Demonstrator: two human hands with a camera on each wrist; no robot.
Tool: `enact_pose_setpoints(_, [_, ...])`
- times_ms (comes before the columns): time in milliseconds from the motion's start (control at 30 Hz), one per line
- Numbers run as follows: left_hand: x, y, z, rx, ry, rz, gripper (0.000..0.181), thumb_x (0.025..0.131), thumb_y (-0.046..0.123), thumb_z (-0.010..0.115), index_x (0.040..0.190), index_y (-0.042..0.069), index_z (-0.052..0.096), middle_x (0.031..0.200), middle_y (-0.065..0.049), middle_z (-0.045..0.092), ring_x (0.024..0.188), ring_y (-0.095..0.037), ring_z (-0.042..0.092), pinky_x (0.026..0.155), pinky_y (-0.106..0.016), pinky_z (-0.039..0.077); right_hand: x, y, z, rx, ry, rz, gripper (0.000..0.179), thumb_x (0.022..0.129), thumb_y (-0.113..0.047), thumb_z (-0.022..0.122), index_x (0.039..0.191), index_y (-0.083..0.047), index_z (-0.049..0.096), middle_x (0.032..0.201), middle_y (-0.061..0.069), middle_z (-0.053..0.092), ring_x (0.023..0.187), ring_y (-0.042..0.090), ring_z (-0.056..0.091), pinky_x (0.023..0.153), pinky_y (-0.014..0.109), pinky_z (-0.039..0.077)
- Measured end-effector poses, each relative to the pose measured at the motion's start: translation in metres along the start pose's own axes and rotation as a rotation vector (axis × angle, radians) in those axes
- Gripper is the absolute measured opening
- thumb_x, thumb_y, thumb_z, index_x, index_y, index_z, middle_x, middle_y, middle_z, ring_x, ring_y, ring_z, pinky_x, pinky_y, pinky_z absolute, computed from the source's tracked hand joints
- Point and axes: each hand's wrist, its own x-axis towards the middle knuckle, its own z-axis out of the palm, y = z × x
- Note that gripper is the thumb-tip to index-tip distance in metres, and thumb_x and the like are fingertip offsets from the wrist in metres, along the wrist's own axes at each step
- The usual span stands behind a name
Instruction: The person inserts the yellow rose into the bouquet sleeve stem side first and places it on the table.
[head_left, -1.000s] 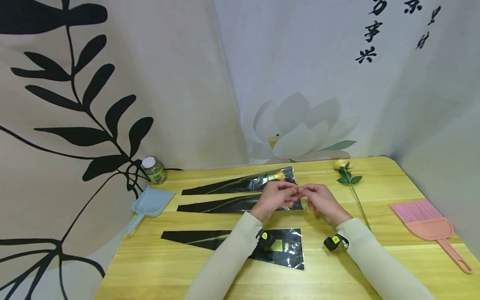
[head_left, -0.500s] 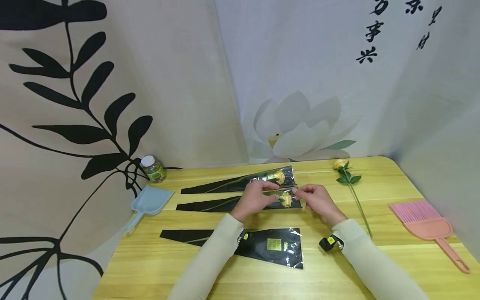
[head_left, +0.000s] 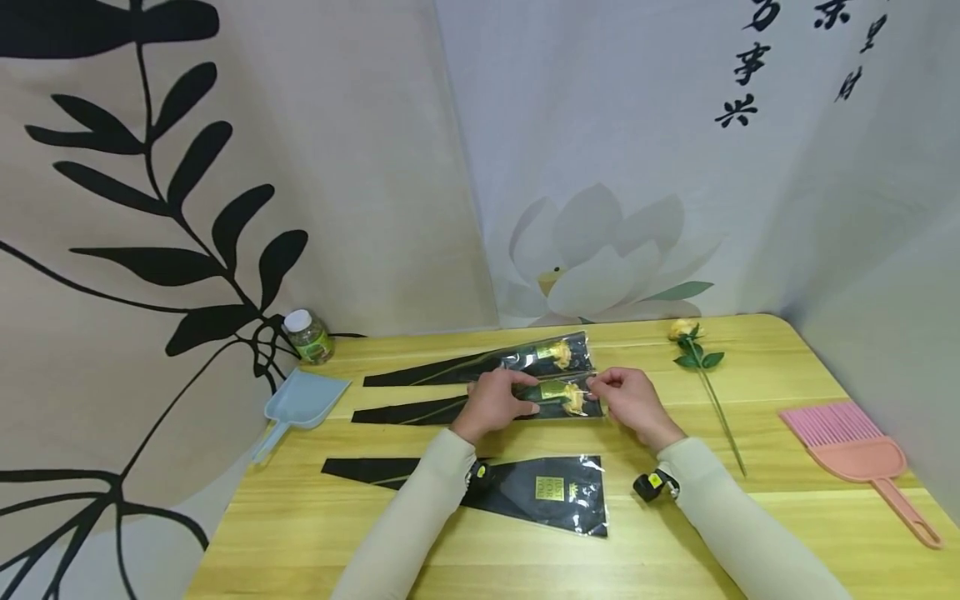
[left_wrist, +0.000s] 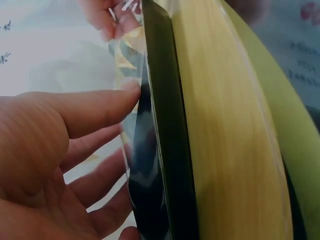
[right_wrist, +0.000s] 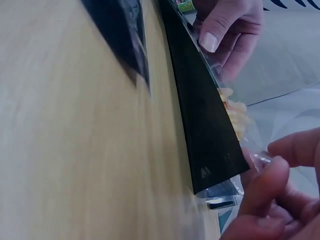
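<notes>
A black flower sleeve [head_left: 550,388] with a clear front holds a yellow rose [head_left: 573,398]; it is the middle of three such sleeves. My left hand [head_left: 497,403] spans it, thumb on the near side and fingers on the far side. In the left wrist view its thumb touches the sleeve's edge, with the fingers partly seen through clear film. At the sleeve's wide end my right hand [head_left: 628,402] pinches the clear plastic. The right wrist view shows the black back [right_wrist: 200,115] of the sleeve and the pinching right fingers [right_wrist: 272,175].
A filled sleeve [head_left: 480,362] lies behind, another black sleeve [head_left: 517,492] in front. To the right are a loose yellow rose [head_left: 701,358] and a pink brush-and-dustpan piece [head_left: 855,454]. A blue dustpan [head_left: 303,400] and a white-capped jar [head_left: 308,337] stand at left.
My left hand has come away from my right hand and moved left along the middle sleeve, uncovering its rose. My right hand stays near the wide end.
</notes>
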Motion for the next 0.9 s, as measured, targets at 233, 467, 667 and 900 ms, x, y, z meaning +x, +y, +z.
enact_pose_setpoints(233, [0.000,-0.003,0.000,0.049,0.074,-0.010,0.026,0.092,0.024,0.085,0.118,0.024,0.083,0.122,0.000,0.079,0.114,-0.030,0.069,0.099,-0.059,0.038,0.002,0.000,-0.003,0.018,-0.014,0.002,0.032,0.107,-0.026,0.065,0.112,0.006,0.071,0.099,0.014,0.075,0.051,0.007,0.047,0.045,0.025,0.043])
enact_pose_setpoints(467, [0.001,-0.004,0.001,0.067,0.099,-0.014,0.024,0.091,0.026,0.086,0.115,0.023,0.084,0.122,-0.001,0.079,0.116,-0.030,0.068,0.091,-0.051,0.037,0.004,0.003,-0.006,0.041,-0.039,0.037,0.036,0.107,-0.030,0.064,0.114,0.005,0.070,0.103,0.013,0.076,0.057,0.011,0.051,0.050,0.025,0.045])
enact_pose_setpoints(667, [-0.001,-0.004,-0.002,0.082,0.091,0.009,0.029,0.091,0.027,0.086,0.120,0.024,0.082,0.123,0.002,0.079,0.113,-0.027,0.069,0.086,-0.045,0.033,0.004,0.004,-0.008,0.047,-0.035,0.044,0.035,0.107,-0.030,0.065,0.117,0.004,0.070,0.103,0.013,0.075,0.058,0.011,0.050,0.050,0.023,0.044])
enact_pose_setpoints(900, [-0.011,-0.004,-0.011,0.041,0.109,0.055,0.031,0.092,0.027,0.085,0.122,0.020,0.081,0.126,0.001,0.077,0.107,-0.024,0.071,0.091,-0.047,0.040,-0.004,0.003,-0.017,-0.017,-0.014,-0.004,0.030,0.106,-0.026,0.065,0.116,0.003,0.068,0.105,0.019,0.074,0.064,0.014,0.056,0.052,0.027,0.050])
